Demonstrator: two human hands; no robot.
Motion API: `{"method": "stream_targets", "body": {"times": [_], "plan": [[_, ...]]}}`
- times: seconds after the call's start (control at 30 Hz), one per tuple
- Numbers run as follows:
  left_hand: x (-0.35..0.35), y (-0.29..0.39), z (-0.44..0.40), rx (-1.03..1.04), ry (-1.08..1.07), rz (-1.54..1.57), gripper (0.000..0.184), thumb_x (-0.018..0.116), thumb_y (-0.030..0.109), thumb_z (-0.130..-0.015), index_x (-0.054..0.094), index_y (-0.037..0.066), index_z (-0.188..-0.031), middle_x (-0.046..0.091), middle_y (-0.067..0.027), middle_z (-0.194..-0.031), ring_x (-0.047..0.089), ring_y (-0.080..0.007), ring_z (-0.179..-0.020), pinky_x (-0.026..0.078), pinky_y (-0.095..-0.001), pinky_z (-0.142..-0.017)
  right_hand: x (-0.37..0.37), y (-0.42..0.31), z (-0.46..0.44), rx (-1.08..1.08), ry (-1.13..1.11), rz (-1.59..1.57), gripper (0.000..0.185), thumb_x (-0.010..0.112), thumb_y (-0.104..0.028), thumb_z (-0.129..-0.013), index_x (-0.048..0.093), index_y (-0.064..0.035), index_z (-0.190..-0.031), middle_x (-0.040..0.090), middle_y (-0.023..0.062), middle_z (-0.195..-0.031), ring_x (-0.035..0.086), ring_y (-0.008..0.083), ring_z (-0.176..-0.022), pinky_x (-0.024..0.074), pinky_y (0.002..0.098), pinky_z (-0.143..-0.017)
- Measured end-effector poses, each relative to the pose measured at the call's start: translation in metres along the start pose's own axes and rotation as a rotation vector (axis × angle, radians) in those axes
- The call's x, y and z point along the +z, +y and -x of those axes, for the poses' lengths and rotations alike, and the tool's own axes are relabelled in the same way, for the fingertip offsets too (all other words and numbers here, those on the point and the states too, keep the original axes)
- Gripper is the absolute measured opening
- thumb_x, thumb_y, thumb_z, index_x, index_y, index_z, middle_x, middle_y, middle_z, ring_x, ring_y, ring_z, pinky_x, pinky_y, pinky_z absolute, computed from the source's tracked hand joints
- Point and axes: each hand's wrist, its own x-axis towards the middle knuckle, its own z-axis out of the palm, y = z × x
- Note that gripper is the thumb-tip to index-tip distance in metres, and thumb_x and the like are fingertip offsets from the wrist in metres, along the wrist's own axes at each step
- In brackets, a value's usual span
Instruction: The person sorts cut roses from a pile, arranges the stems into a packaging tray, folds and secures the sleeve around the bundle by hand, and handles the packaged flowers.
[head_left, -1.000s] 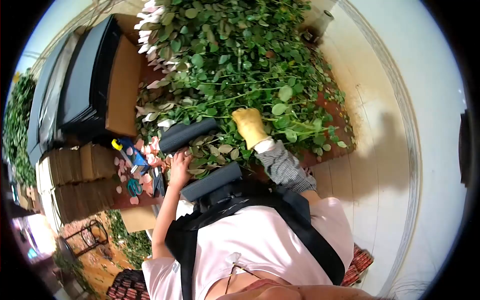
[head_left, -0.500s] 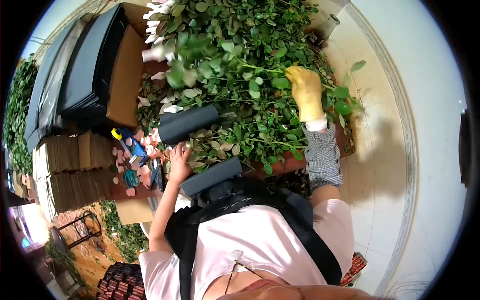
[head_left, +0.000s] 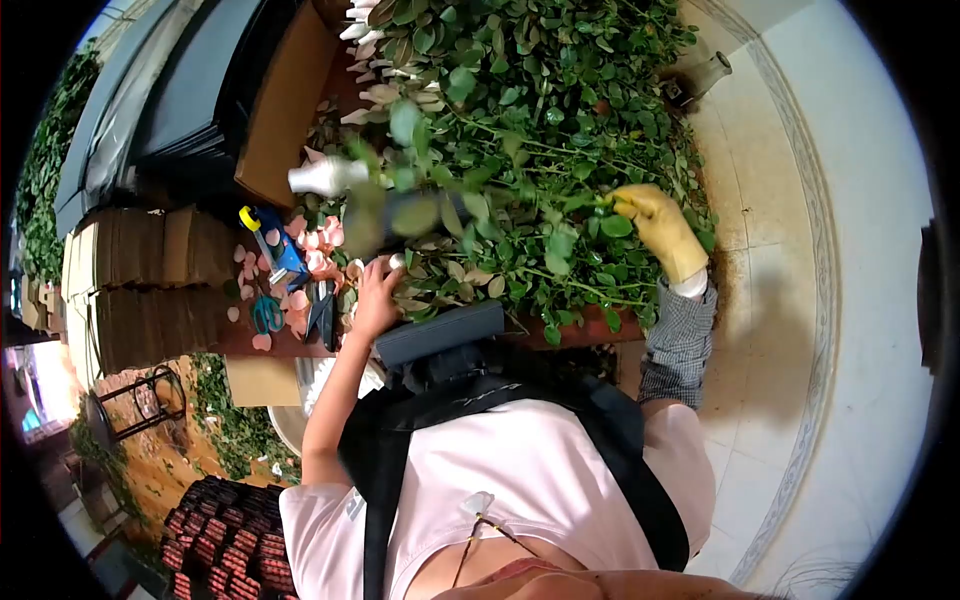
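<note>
My right hand (head_left: 660, 230), in a yellow glove, is closed around a leafy rose stem (head_left: 575, 203). The stem stretches left across the pile, its leaves blurred by motion. At its left end a white-wrapped flower head (head_left: 330, 178) seems to belong to it. My bare left hand (head_left: 376, 300) rests at the table's near edge, fingers apart, beside loose pink petals (head_left: 322, 262). Something small and pale shows at its fingertips; I cannot make out what. A dark roll (head_left: 425, 213) lies just beyond this hand, partly hidden by the blurred leaves.
A large heap of leafy stems (head_left: 560, 110) covers the table. To the left are teal-handled scissors (head_left: 267, 314), a yellow-and-blue tool (head_left: 262, 240), stacked brown cardboard (head_left: 150, 290) and dark sheets (head_left: 200, 100). A dark padded block (head_left: 440, 332) sits before my body. A wall (head_left: 860, 300) stands right.
My gloved right hand has moved down and slightly right in view, drawing the stem with it. The white-wrapped head is lower now. The whole view has shifted a little; my left hand stays near the petals.
</note>
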Motion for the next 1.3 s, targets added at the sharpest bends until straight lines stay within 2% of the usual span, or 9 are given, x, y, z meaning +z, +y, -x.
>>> {"method": "stream_targets", "body": {"times": [0.17, 0.23, 0.33, 0.73, 0.77, 0.83, 0.9, 1.03, 1.3], "plan": [[0.001, -0.001, 0.0, -0.013, -0.007, 0.003, 0.06, 0.066, -0.005, -0.061, 0.064, 0.006, -0.12, 0.046, -0.0244, -0.141, 0.043, -0.0443, -0.129, 0.037, -0.0499, -0.109, 0.1, 0.052, 0.042, 0.141, -0.009, 0.32, 0.018, 0.072, -0.011, -0.087, 0.071, -0.0052, -0.104, 0.072, 0.0142, -0.103, 0.07, 0.0285, -0.095, 0.0565, 0.0356, -0.087], [-0.003, 0.002, 0.0, -0.021, -0.018, -0.013, 0.058, 0.066, -0.005, -0.061, 0.064, 0.005, -0.118, 0.047, -0.0238, -0.14, 0.044, -0.0442, -0.128, 0.037, -0.0497, -0.108, 0.151, 0.081, 0.06, 0.067, 0.199, 0.357, 0.014, 0.073, -0.013, -0.083, 0.071, -0.0062, -0.096, 0.072, 0.014, -0.094, 0.069, 0.0316, -0.089, 0.0567, 0.0385, -0.08], [-0.008, 0.008, -0.001, -0.011, -0.016, -0.051, 0.056, 0.068, -0.003, -0.059, 0.067, 0.006, -0.115, 0.051, -0.023, -0.136, 0.046, -0.0421, -0.128, 0.037, -0.0482, -0.108, 0.178, 0.074, 0.065, 0.105, 0.126, 0.459, 0.011, 0.067, -0.017, -0.084, 0.067, -0.0068, -0.08, 0.067, 0.0128, -0.081, 0.066, 0.0349, -0.078, 0.0521, 0.0456, -0.067], [-0.008, 0.005, -0.003, 0.014, -0.043, -0.029, 0.054, 0.063, -0.007, -0.062, 0.06, 0.001, -0.115, 0.054, -0.0199, -0.122, 0.047, -0.0419, -0.119, 0.039, -0.0476, -0.102, 0.156, 0.034, 0.053, 0.227, 0.197, 0.811, 0.015, 0.062, -0.012, -0.079, 0.07, -0.012, -0.066, 0.07, 0.0092, -0.073, 0.07, 0.0252, -0.069, 0.0533, 0.0359, -0.06], [-0.008, 0.006, -0.003, 0.0, -0.048, -0.038, 0.053, 0.063, -0.007, -0.063, 0.059, 0.001, -0.115, 0.053, -0.0199, -0.121, 0.046, -0.0422, -0.119, 0.039, -0.0476, -0.101, 0.159, 0.031, 0.051, 0.362, 0.006, 0.774, 0.011, 0.062, -0.013, -0.08, 0.072, -0.0116, -0.077, 0.072, 0.0086, -0.083, 0.071, 0.0246, -0.08, 0.0537, 0.0383, -0.077], [-0.007, 0.003, -0.003, 0.013, -0.031, -0.045, 0.054, 0.062, -0.007, -0.062, 0.06, 0.002, -0.115, 0.053, -0.0189, -0.117, 0.047, -0.0411, -0.117, 0.04, -0.0477, -0.099, 0.163, 0.023, 0.063, 0.283, 0.194, 0.704, 0.018, 0.063, -0.018, -0.083, 0.072, -0.0109, -0.096, 0.072, 0.0079, -0.102, 0.067, 0.0248, -0.099, 0.046, 0.0438, -0.096], [-0.006, 0.002, -0.003, 0.005, -0.033, -0.024, 0.054, 0.061, -0.007, -0.06, 0.061, 0.002, -0.114, 0.052, -0.018, -0.112, 0.048, -0.0406, -0.113, 0.04, -0.0488, -0.098, 0.156, 0.014, 0.072, 0.276, 0.142, 0.567, 0.045, 0.069, -0.026, -0.085, 0.061, -0.0069, -0.125, 0.062, 0.011, -0.129, 0.056, 0.0294, -0.121, 0.0347, 0.0468, -0.11], [-0.001, -0.004, -0.001, 0.026, 0.011, -0.03, 0.056, 0.061, -0.008, -0.058, 0.061, 0.001, -0.114, 0.051, -0.0192, -0.113, 0.048, -0.0414, -0.112, 0.04, -0.0481, -0.098, 0.171, 0.013, 0.093, 0.387, -0.11, 0.542, 0.079, 0.075, -0.039, -0.082, 0.043, -0.0034, -0.145, 0.046, 0.0132, -0.149, 0.041, 0.0317, -0.138, 0.0248, 0.0468, -0.118], [-0.001, -0.003, 0.0, -0.014, -0.013, 0.005, 0.054, 0.059, -0.01, -0.06, 0.062, 0.001, -0.113, 0.051, -0.0185, -0.115, 0.047, -0.0412, -0.114, 0.039, -0.0478, -0.1, 0.174, 0.02, 0.085, 0.396, -0.104, 0.709, 0.076, 0.075, -0.037, -0.08, 0.044, -0.0051, -0.142, 0.049, 0.0124, -0.145, 0.043, 0.031, -0.136, 0.025, 0.0471, -0.118]]}}
